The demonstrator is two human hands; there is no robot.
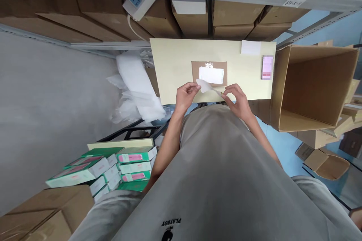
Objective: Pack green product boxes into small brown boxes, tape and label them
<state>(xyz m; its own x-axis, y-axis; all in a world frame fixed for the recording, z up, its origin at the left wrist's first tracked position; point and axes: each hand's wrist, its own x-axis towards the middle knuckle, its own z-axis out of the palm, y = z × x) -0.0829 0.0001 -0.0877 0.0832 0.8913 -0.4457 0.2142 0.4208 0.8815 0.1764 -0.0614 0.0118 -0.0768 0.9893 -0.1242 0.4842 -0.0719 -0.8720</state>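
Observation:
A small brown parcel [196,68] with a white label [211,75] lies in the middle of a pale yellow tabletop [175,64]. Just in front of it both my hands pinch a thin white strip of paper [207,86]. My left hand [185,96] grips its left end with closed fingers. My right hand [236,98] holds the right end, fingers curled. The strip sags between them, over the near edge of the parcel.
A white slip [250,47] and a pink phone-like item [267,67] lie at the table's right. An open cardboard box [311,86] stands to the right. White foam wrap [135,86] hangs at left. Green-and-white boxes [113,167] are stacked on the floor. Cartons fill the shelf [232,17] behind.

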